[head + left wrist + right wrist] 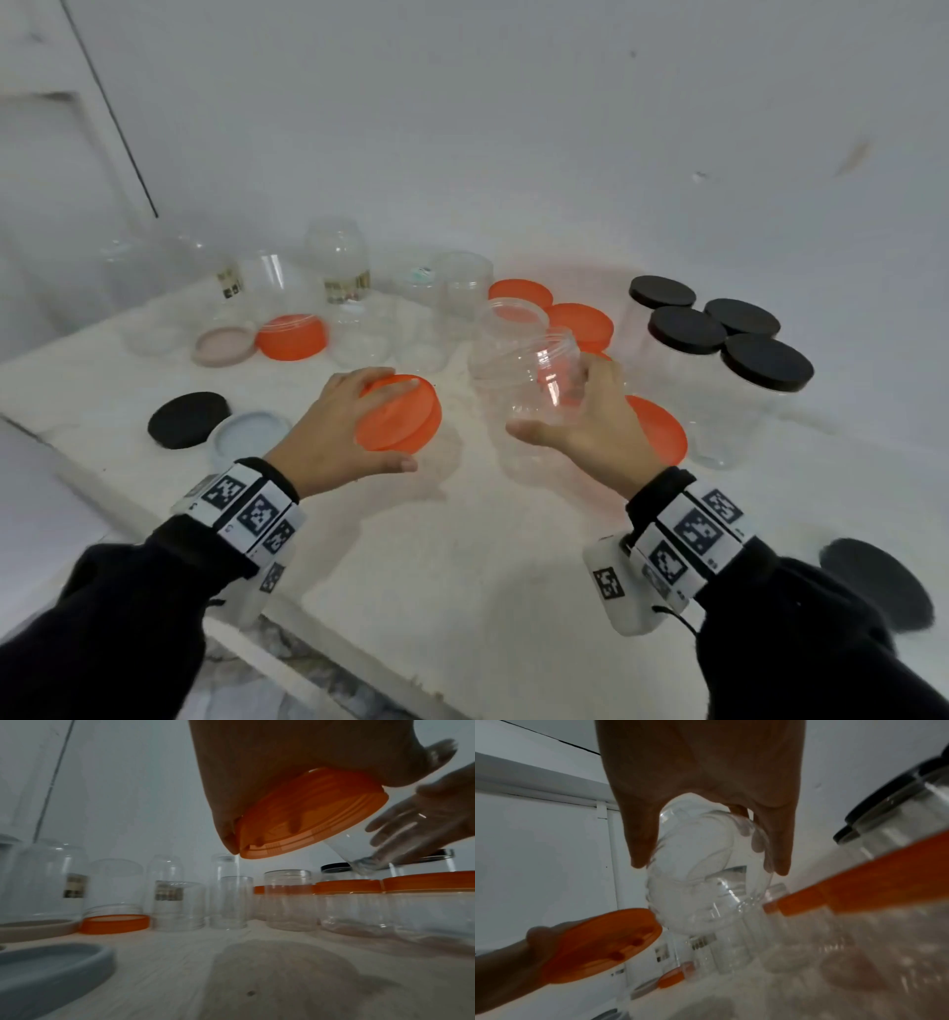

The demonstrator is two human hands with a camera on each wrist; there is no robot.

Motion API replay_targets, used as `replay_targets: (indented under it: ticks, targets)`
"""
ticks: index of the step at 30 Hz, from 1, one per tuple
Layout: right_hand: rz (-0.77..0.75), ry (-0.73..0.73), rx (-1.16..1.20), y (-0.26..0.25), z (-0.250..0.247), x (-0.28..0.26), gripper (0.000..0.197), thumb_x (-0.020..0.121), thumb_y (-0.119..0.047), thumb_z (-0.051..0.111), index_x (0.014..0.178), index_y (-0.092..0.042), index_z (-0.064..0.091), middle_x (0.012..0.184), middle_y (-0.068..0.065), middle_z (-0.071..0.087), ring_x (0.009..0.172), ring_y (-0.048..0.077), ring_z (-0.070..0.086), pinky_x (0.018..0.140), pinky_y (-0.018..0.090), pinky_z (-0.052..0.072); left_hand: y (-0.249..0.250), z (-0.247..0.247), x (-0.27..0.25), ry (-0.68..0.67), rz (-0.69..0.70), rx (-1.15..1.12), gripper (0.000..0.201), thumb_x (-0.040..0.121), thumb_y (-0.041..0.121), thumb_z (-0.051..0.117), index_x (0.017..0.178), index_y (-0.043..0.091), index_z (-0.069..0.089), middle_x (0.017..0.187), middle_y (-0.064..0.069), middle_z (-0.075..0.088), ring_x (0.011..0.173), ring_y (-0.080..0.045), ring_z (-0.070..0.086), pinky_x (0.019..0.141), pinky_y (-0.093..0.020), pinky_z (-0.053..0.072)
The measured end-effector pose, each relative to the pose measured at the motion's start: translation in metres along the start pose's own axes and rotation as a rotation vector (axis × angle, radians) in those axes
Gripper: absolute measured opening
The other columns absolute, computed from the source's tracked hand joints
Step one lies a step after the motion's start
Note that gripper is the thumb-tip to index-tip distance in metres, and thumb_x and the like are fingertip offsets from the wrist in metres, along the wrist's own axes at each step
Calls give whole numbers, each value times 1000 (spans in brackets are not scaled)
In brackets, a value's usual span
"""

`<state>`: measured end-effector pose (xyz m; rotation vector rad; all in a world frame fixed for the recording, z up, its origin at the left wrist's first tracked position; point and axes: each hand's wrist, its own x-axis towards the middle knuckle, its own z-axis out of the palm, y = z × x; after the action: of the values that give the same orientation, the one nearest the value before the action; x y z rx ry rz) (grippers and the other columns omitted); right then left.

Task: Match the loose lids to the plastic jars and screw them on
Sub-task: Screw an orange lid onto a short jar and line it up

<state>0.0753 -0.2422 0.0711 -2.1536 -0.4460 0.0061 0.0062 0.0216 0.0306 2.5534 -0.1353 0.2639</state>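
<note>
My left hand point(334, 431) grips a round orange lid point(400, 413) above the table, fingers over its top and thumb under the near edge; the left wrist view shows the orange lid's point(311, 817) threaded underside. My right hand point(590, 411) holds a clear lidless plastic jar point(529, 375) lifted off the table and tilted, its open mouth toward the back. In the right wrist view the clear jar point(706, 874) sits between thumb and fingers, with the orange lid point(603, 945) at lower left. Lid and jar are apart, side by side.
Several open clear jars point(339, 267) stand at the back. Orange-lidded jars point(580, 321) and black-lidded jars point(765, 360) stand on the right. Loose lids lie on the white table point(436, 555): black point(187, 419), pale blue point(251, 437), pink point(223, 347), orange point(292, 336), another black point(878, 580).
</note>
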Motion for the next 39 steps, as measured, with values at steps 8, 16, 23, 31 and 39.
replay_targets:
  ticks: [8, 16, 23, 31, 39]
  targets:
    - [151, -163, 7, 12, 56, 5, 91, 56, -23, 88, 124, -12, 29, 120, 1, 36, 111, 16, 42, 86, 25, 38, -39, -12, -5, 93, -52, 31, 105, 45, 95, 41, 132, 36, 45, 140, 5, 37, 124, -17, 27, 102, -27, 20]
    - [218, -256, 107, 27, 82, 10, 96, 58, -23, 89, 124, -14, 20, 128, 3, 29, 120, 14, 37, 91, 22, 35, -52, -19, 9, 82, -40, -25, 90, 51, 75, 55, 132, 35, 46, 141, 5, 36, 127, -16, 26, 104, -27, 19]
    - [239, -293, 102, 28, 88, 11, 105, 62, -20, 87, 135, -10, 14, 131, 2, 26, 122, 14, 34, 94, 21, 33, -50, -21, 17, 47, 7, -57, 104, 43, 89, 50, 133, 37, 44, 141, 7, 34, 126, -13, 25, 103, -28, 20]
    - [280, -289, 185, 27, 88, 9, 100, 61, -13, 87, 137, -18, 21, 133, 0, 35, 126, 14, 36, 94, 26, 38, -31, -15, 27, -29, 75, -117, 91, 51, 76, 57, 132, 40, 42, 142, 9, 32, 128, -10, 21, 104, -28, 22]
    - [253, -376, 190, 27, 89, 6, 88, 60, -11, 87, 128, -22, 32, 120, -7, 50, 110, 3, 50, 80, 15, 43, 4, 11, 41, -176, 221, -50, 92, 52, 76, 54, 135, 38, 41, 141, 10, 32, 124, -6, 21, 104, -28, 24]
